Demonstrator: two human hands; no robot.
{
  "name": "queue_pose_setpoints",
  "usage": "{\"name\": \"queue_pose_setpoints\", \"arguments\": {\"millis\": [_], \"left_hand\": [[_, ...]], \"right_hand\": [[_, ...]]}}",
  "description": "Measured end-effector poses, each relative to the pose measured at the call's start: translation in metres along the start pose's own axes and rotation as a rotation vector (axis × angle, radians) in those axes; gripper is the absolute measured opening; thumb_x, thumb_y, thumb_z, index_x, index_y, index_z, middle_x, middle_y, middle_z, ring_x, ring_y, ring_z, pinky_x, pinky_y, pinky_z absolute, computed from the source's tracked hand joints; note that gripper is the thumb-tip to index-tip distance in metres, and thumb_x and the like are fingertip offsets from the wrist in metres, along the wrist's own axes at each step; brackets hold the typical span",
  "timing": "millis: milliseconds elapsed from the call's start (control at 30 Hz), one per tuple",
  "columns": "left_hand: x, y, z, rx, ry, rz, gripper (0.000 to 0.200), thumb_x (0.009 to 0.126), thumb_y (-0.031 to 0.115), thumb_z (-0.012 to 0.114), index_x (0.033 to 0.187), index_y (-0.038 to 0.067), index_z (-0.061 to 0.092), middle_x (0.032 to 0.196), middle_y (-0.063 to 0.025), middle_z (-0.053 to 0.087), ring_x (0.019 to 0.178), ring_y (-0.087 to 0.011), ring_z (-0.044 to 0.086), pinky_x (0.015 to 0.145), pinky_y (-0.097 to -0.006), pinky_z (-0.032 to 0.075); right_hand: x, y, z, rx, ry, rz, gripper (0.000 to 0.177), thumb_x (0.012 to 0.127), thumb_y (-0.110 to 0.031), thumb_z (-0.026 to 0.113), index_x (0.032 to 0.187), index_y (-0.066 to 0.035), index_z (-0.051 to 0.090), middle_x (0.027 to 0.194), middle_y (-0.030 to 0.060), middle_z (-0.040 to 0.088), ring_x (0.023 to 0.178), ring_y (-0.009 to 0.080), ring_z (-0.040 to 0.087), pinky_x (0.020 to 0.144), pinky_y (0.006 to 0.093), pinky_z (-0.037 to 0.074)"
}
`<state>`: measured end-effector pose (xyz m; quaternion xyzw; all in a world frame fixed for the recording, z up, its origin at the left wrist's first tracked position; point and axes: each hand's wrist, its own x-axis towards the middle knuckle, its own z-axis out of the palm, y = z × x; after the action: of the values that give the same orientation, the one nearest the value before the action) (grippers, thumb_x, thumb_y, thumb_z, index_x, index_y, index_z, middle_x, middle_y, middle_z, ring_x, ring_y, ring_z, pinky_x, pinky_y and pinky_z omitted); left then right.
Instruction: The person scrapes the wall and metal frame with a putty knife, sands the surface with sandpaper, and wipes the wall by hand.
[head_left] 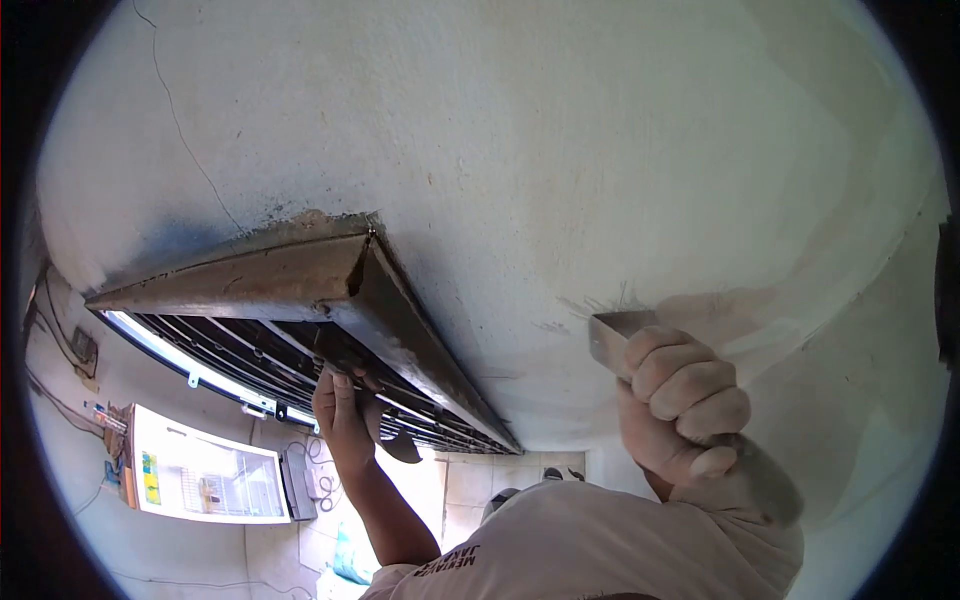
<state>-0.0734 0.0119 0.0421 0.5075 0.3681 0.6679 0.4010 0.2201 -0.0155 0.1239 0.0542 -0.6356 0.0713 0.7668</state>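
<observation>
My right hand [685,395] is closed in a fist around a scraper [615,338]. Its wide metal blade touches the plastered wall [560,180], where short scratch-like marks show around the edge. My left hand [345,420] is raised beside the window grille, fingers closed on a dark flat tool [402,447] that looks like another scraper. Part of that tool is hidden by my fingers, and it blends with the dark bars behind it.
A brown-framed window [350,275] with dark metal bars [230,340] juts in at left. Below stand a white glass-fronted cabinet [210,465] and tiled floor [475,485]. Cables [55,400] hang at far left. A thin crack [172,100] runs down the wall.
</observation>
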Motion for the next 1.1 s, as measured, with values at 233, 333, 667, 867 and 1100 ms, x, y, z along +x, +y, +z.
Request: {"name": "queue_pose_setpoints", "arguments": {"millis": [233,333,667,867,1100], "left_hand": [[-0.001,0.005,0.002,0.003,-0.020,-0.035,0.030,0.104,0.027,0.042,0.094,0.003,0.057,0.075,-0.0060,0.059,0.045,-0.0024,0.039,0.037,-0.0165,0.030],[-0.003,0.009,0.009,0.055,0.042,-0.040,0.030,0.104,0.027,0.042,0.095,0.003,0.057,0.075,-0.0056,0.059,0.052,-0.0043,0.046,0.044,-0.0166,0.037],[-0.006,0.004,0.006,0.031,0.031,-0.007,0.028,0.104,0.026,0.044,0.096,0.004,0.057,0.077,-0.0043,0.060,0.066,-0.0088,0.054,0.060,-0.0222,0.045],[-0.007,0.006,0.008,0.021,0.023,0.004,0.027,0.103,0.027,0.045,0.094,0.004,0.057,0.077,-0.0035,0.059,0.069,-0.0087,0.054,0.063,-0.0224,0.046],[-0.009,0.006,0.008,-0.010,0.014,0.041,0.027,0.103,0.025,0.047,0.093,0.003,0.058,0.076,-0.0023,0.059,0.068,-0.0081,0.053,0.063,-0.0217,0.044]], "right_hand": [[0.014,0.013,0.011,0.058,-0.036,-0.071,0.044,0.099,-0.043,0.047,0.071,-0.012,0.034,0.054,-0.0013,0.030,0.042,0.0117,0.027,0.043,0.0301,0.024],[0.002,0.001,-0.005,-0.014,-0.043,-0.052,0.044,0.099,-0.044,0.048,0.072,-0.012,0.034,0.054,-0.0011,0.030,0.042,0.0117,0.026,0.043,0.0300,0.025],[0.004,-0.002,0.001,0.021,0.000,0.003,0.044,0.098,-0.044,0.050,0.073,-0.011,0.035,0.054,-0.0012,0.030,0.043,0.0127,0.026,0.045,0.0313,0.025],[0.013,0.005,0.012,-0.031,-0.084,-0.050,0.043,0.097,-0.042,0.052,0.074,-0.010,0.036,0.054,-0.0008,0.030,0.044,0.0137,0.027,0.045,0.0320,0.025],[-0.011,-0.011,0.019,0.029,-0.001,0.244,0.043,0.096,-0.040,0.055,0.071,-0.012,0.035,0.057,-0.0016,0.031,0.049,0.0138,0.029,0.049,0.0324,0.027]]}}
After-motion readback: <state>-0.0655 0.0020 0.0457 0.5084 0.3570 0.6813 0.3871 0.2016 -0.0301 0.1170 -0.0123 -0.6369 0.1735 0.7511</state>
